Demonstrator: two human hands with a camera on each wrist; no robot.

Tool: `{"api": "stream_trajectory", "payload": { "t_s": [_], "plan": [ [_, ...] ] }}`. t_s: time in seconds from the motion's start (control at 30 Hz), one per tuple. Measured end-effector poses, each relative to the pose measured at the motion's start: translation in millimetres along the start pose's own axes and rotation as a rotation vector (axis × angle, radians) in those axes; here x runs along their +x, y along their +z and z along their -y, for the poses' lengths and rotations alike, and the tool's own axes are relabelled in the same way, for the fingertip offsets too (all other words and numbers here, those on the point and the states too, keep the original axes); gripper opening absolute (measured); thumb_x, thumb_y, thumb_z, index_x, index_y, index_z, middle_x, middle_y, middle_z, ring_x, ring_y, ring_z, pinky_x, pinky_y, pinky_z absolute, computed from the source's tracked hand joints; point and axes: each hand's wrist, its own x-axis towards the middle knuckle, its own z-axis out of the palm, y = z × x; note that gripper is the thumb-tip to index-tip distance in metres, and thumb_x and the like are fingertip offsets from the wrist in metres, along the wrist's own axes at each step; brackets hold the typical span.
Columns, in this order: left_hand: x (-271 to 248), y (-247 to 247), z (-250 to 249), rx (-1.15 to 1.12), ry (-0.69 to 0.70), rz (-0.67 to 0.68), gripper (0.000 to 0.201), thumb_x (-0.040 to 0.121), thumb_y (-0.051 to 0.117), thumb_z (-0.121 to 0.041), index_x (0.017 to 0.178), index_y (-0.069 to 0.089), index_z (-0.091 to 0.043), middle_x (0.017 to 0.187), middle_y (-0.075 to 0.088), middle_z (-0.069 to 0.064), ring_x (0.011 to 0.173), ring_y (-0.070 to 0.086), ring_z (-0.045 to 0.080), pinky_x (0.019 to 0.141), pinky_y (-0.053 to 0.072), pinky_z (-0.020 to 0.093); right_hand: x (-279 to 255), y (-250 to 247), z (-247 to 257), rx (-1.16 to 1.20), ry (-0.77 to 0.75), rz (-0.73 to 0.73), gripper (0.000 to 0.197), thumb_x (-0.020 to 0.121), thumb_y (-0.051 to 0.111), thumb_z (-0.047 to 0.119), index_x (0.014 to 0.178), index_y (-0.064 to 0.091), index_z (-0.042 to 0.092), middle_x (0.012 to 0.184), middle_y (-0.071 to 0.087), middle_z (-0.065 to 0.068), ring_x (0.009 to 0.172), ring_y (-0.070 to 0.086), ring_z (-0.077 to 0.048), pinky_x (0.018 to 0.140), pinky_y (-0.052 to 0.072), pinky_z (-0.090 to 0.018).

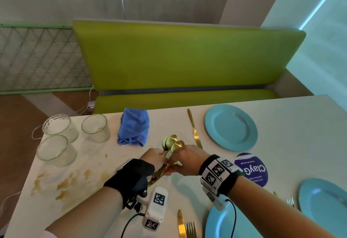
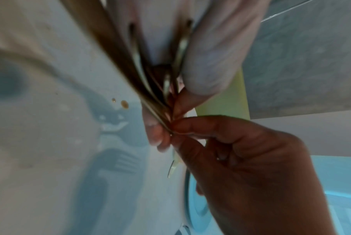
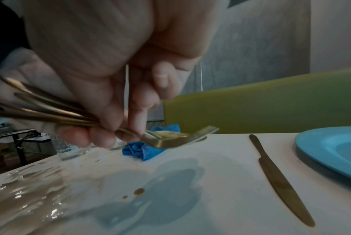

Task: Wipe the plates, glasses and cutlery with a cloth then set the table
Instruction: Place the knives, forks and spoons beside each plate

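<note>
Over the table's middle both hands meet on a bundle of gold cutlery (image 1: 171, 144), several spoons and forks with their heads pointing away from me. My left hand (image 1: 162, 160) grips the handles (image 2: 130, 63) in a curled fist. My right hand (image 1: 174, 160) pinches the bundle near the necks, fingertips (image 3: 134, 125) on a fork (image 3: 180, 138). A folded blue cloth (image 1: 133, 127) lies beyond the hands. Three glasses (image 1: 60, 127) stand at the far left. A blue plate (image 1: 231, 127) sits far right with a gold knife (image 1: 194, 129) on its left.
Brown spilled liquid (image 1: 62, 183) spreads over the table's left part. A second blue plate (image 1: 323, 200) with a fork (image 1: 290, 201) lies at the right, a third (image 1: 221, 226) near me beside a knife (image 1: 181, 224) and fork (image 1: 191, 229). A green bench (image 1: 184, 55) stands behind.
</note>
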Motion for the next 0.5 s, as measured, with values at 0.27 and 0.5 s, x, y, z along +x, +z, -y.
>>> {"api": "stream_trajectory", "payload": {
  "t_s": [0.27,0.5],
  "plan": [
    [8,-1,-6,0.018,0.015,-0.016,0.012,0.088,0.057,-0.004,0.097,0.062,0.003,0.084,0.067,0.03,0.084,0.068,0.045,0.086,0.052,0.058,5,4,-8,-0.074,0.02,0.059,0.024,0.094,0.046,0.019,0.108,0.064,0.013,0.109,0.062,-0.006,0.098,0.06,-0.027,0.08,0.051,-0.038],
    [18,-5,-20,-0.202,0.061,-0.15,0.017,0.097,0.04,-0.001,0.112,0.045,-0.006,0.082,0.054,0.005,0.065,0.056,0.02,0.057,0.048,0.03,0,7,-24,-0.137,0.085,0.082,0.022,0.093,0.044,0.018,0.109,0.058,0.013,0.111,0.058,-0.005,0.094,0.06,-0.028,0.076,0.047,-0.034]
  ]
}}
